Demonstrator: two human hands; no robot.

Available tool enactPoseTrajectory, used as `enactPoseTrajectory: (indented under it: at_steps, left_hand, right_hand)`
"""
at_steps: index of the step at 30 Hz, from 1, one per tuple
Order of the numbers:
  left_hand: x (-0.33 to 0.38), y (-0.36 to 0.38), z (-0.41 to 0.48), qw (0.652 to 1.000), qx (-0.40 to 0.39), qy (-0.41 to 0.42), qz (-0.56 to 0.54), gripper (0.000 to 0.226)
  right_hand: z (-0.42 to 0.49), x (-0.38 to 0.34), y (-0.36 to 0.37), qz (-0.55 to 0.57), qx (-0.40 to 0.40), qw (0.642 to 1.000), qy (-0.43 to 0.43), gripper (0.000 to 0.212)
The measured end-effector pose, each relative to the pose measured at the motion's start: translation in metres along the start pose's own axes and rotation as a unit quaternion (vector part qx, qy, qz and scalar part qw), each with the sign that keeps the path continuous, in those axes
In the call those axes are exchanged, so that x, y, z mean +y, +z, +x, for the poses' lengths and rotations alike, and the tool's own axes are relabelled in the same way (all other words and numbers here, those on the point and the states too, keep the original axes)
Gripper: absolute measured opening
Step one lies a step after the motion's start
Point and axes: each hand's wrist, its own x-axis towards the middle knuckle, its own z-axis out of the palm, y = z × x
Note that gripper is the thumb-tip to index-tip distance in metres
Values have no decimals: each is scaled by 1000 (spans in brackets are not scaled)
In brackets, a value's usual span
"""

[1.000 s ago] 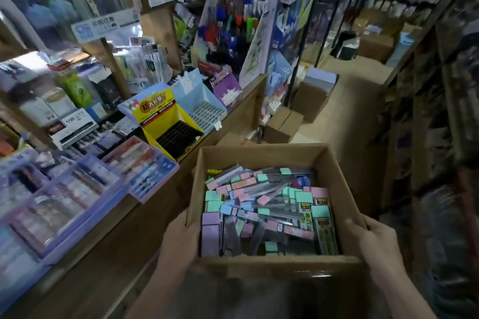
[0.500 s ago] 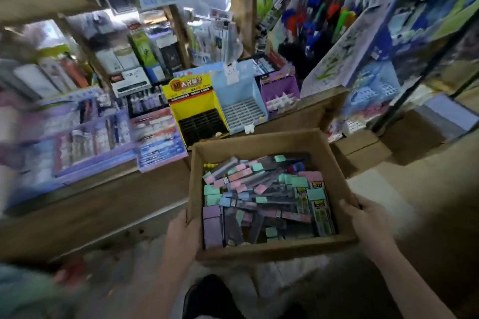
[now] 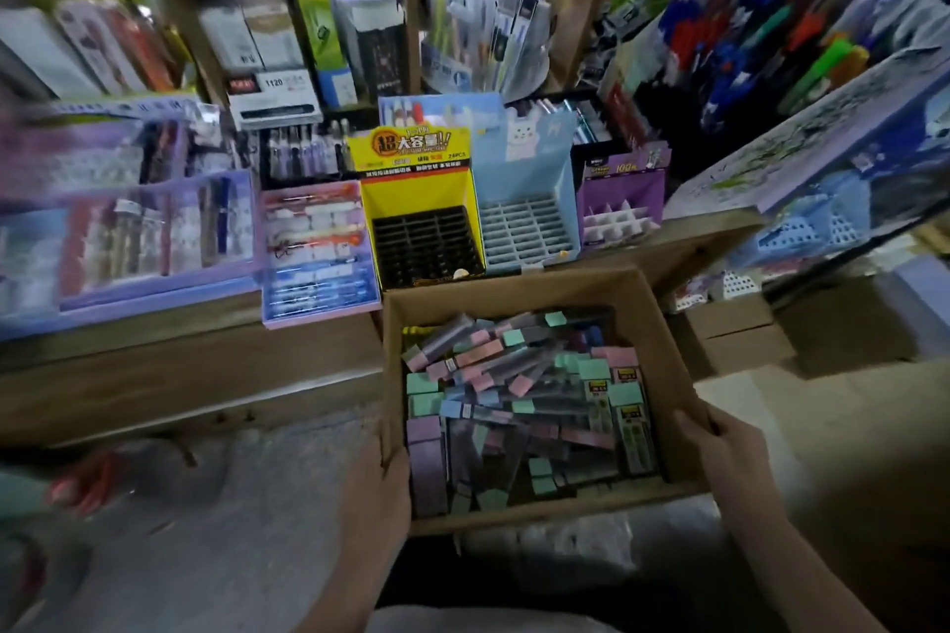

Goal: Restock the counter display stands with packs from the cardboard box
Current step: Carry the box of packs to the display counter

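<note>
Left hand (image 3: 378,493) grips the cardboard box (image 3: 519,290) by its left wall, thumb hooked over the rim; the right hand (image 3: 719,447) clasps the right wall. Packs (image 3: 514,401) lie loose inside, at 3 o'clock from the left hand. At 12 o'clock, just past the box, a yellow stand (image 3: 424,231) and a blue stand (image 3: 527,226) show mostly bare slots. Likely step: bringing stock up. Next the box needs resting somewhere, freeing one hand to pick.

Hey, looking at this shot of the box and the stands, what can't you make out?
Head view:
Purple trays, left: motion blur smears contents.
Yellow stand: slots too dark to judge empty.
Packs in the cardboard box: print too small.
Left hand, right hand: fingers partly hidden by box walls.
</note>
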Motion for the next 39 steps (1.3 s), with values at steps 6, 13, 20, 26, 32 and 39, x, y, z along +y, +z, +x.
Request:
enactPoseTrajectory:
  at_steps: [6, 13, 20, 26, 32, 39]
  left_hand:
    - [2, 16, 22, 999, 25, -22, 1, 28]
    - [-21, 54, 42, 996, 67, -47, -23, 22]
    - [-38, 74, 53, 992, 105, -65, 8, 35]
    - [-18, 64, 68, 995, 72, -48, 55, 44]
    - [6, 59, 121, 997, 66, 8, 27, 23]
    - [19, 60, 155, 996, 75, 48, 3, 15]
  right_hand:
    - [42, -5, 14, -32, 27, 999, 27, 16]
    - [112, 35, 30, -53, 19, 998, 37, 26]
    - [140, 67, 41, -51, -7, 998, 32, 35]
    - [150, 60, 38, -98, -66, 993, 2, 37]
    - [185, 15, 51, -141, -122, 980, -71, 13]
    - [215, -20, 78, -171, -141, 970, -96, 15]
